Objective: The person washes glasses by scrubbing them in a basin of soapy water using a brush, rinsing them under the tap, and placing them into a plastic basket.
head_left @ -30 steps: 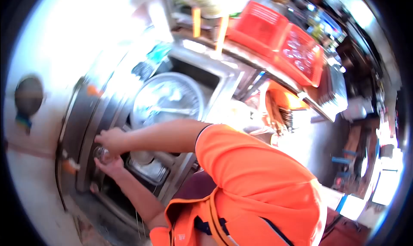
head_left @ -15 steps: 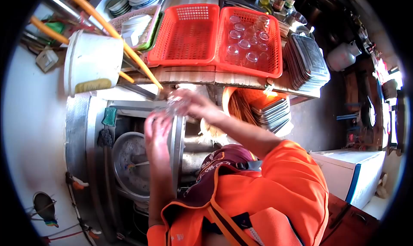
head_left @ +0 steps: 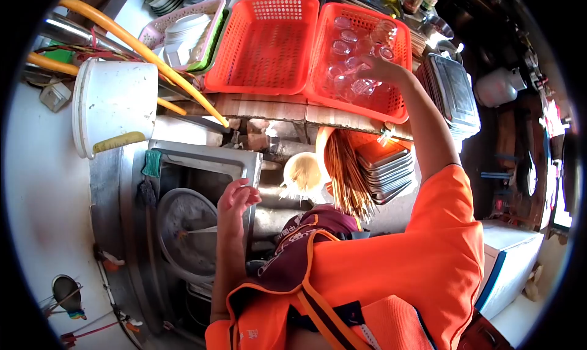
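My right hand reaches into the right red plastic basket, its fingers around a clear drinking glass. Several other clear glasses stand close by in the same basket, some partly hidden by the hand. My left hand is loosely curled with fingers apart and nothing in it, above the right edge of the sink. Beside it in the sink sits a large grey basin with murky water and a pale handle sticking up.
An unfilled red basket adjoins the glasses. Left of it are a pink basket of white dishes, a white bucket and orange hose. Stacked trays stand at right; below the counter is a container of skewers.
Both hands were together over the sink edge around a glass. My right hand has carried it up and right into the basket; my left hand has let go and lowered slightly.
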The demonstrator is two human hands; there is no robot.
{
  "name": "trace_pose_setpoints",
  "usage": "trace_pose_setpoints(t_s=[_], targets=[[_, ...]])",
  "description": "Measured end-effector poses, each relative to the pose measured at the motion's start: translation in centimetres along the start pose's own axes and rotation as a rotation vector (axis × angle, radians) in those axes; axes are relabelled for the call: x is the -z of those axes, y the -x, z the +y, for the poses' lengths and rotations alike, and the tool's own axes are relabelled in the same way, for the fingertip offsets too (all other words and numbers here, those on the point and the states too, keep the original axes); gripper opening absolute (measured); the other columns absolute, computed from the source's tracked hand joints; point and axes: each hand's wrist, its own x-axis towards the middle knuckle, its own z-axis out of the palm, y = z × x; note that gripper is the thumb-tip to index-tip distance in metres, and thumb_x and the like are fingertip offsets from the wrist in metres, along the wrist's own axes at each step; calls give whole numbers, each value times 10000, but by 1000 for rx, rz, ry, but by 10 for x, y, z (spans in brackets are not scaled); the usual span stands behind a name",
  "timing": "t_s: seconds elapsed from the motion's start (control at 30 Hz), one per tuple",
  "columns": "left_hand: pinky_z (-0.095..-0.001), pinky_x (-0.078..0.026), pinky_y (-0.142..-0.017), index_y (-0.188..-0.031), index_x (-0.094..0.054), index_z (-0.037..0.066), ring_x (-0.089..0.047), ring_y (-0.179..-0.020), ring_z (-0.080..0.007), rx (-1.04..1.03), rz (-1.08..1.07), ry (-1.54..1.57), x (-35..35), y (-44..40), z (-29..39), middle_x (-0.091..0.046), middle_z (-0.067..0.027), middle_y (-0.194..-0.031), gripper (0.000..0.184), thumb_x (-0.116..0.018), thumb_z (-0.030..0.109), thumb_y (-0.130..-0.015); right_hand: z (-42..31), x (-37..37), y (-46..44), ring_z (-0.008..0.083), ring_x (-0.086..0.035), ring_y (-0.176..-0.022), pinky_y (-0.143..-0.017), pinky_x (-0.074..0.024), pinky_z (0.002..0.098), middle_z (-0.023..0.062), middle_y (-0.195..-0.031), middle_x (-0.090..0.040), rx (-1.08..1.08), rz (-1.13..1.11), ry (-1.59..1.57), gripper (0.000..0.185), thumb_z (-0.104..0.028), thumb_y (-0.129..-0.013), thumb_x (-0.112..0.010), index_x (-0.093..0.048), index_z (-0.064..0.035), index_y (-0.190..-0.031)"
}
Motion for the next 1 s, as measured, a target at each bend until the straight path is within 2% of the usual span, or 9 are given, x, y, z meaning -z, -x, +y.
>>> trace_pose_setpoints(t_s=[0.07, 0.13, 0.3, 0.4, 0.6, 0.67, 0.7, 0.9, 1.0], targets=[[-304, -477, -760, -1132, -520, -16, -591, -767, -169, 9, 24, -2, 4, 4, -1, -620, -101, -879, 285, -549, 115, -881, 3, -4, -14, 254, -575, -1051, -830, -484, 368, 155, -1157, -583, 26, -111, 135, 637, -489, -742, -655, -530, -84, -1217], [-307, -483, -763, -1122, -526, -17, -588, -774, -169, 3, 88, 7, 10, 8, -4, -615, -99, -878, 278, -549, 114, -878, -25, -9, -25, 295, -540, -1093, -918, -429, 373, 179, -1184, -571, -142, -255, 346, 607, -423, -770, -658, -503, -69, -1239], [-310, -491, -759, -1112, -531, -22, -583, -763, -158, 12, 165, 33, 17, 20, -5, -611, -103, -883, 273, -539, 117, -878, -40, -38, -32, 370, -627, -856, -769, -484, 455, 194, -951, -649, -50, -116, 570, 609, -431, -734, -674, -518, -39, -1173], [-303, -478, -761, -1123, -539, -11, -565, -759, -136, 6, 198, -13, 21, 30, -6, -603, -85, -876, 286, -525, 146, -884, -48, -60, -32, 342, -617, -958, -825, -491, 437, 198, -1043, -628, -128, -11, 677, 647, -417, -710, -685, -492, -18, -1182], [-284, -479, -745, -1121, -552, 1, -569, -755, -126, -35, 320, 71, 52, 54, -13, -612, -73, -871, 268, -511, 160, -910, -40, -81, -34, 356, -638, -887, -740, -523, 441, 218, -959, -642, -162, 65, 629, 627, -381, -733, -652, -438, 19, -1166], [-275, -476, -737, -1117, -562, 11, -569, -748, -120, -25, 374, 84, 66, 65, -17, -618, -67, -867, 265, -515, 175, -914, -35, -88, -30, 355, -640, -806, -682, -506, 459, 199, -872, -649, -185, 188, 599, 642, -387, -730, -670, -427, -29, -1204], [-276, -481, -738, -1110, -567, 13, -576, -746, -122, -33, 388, 121, 74, 71, -20, -621, -67, -861, 255, -528, 164, -908, -37, -89, -29, 368, -635, -828, -688, -505, 467, 213, -901, -643, -271, 187, 565, 664, -376, -749, -657, -381, -38, -1249], [-254, -493, -714, -1100, -580, 33, -593, -764, -113, -29, 462, 198, 126, 111, -38, -629, -61, -859, 242, -546, 166, -900, -9, -96, -20, 389, -619, -886, -726, -501, 488, 231, -988, -625, -241, 256, 570, 610, -332, -792, -602, -356, -75, -1287], [-244, -494, -692, -1094, -588, 51, -593, -746, -111, 4, 522, 227, 157, 128, -50, -630, -54, -852, 230, -541, 169, -902, -26, -101, -16, 358, -611, -955, -804, -504, 451, 208, -1033, -623, -377, 293, 599, 594, -396, -790, -605, -424, -58, -1243]])
